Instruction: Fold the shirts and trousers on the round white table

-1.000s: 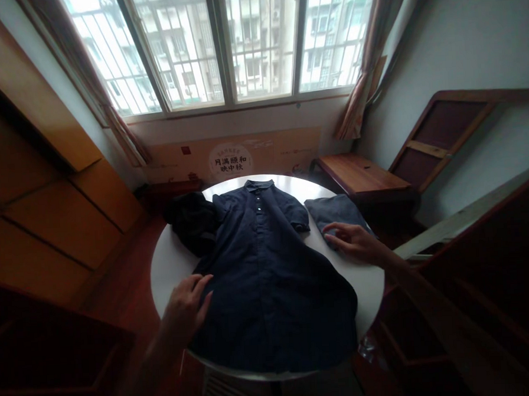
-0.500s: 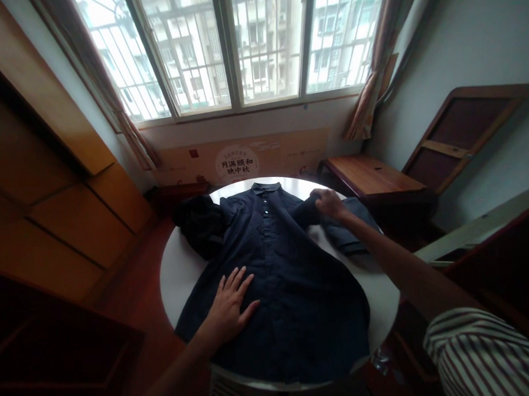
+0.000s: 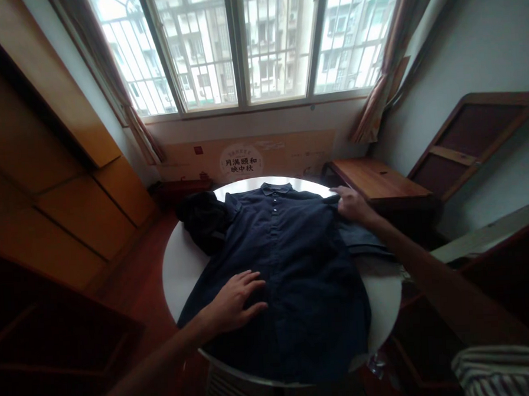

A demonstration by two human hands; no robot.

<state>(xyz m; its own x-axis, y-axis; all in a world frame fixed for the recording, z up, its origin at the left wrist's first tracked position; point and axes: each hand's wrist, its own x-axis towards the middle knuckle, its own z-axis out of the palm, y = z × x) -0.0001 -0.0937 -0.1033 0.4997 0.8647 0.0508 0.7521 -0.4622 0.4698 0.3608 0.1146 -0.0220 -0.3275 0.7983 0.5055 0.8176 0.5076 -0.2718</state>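
Observation:
A dark blue button-up shirt (image 3: 290, 267) is spread front-up over the round white table (image 3: 175, 270), its collar toward the window. My left hand (image 3: 238, 301) rests on the shirt's lower front, fingers apart and slightly bent. At the shirt's right sleeve, my right hand (image 3: 352, 206) is closed on the cloth, the sleeve drawn out to the side. Under that arm lies folded grey-blue clothing (image 3: 366, 240), partly covered. A crumpled black garment (image 3: 201, 219) lies beside the shirt's left sleeve.
Behind the table stands a low wooden table (image 3: 379, 178), with a framed panel (image 3: 469, 137) leaning by the right wall. Orange cabinets (image 3: 74, 214) line the left side. A beige printed banner (image 3: 289, 152) hangs below the barred window (image 3: 277, 49).
My right hand has moved right, pulling the shirt's sleeve and right side outward. My left hand stays on the shirt, its fingers now more bent. The view has shifted slightly.

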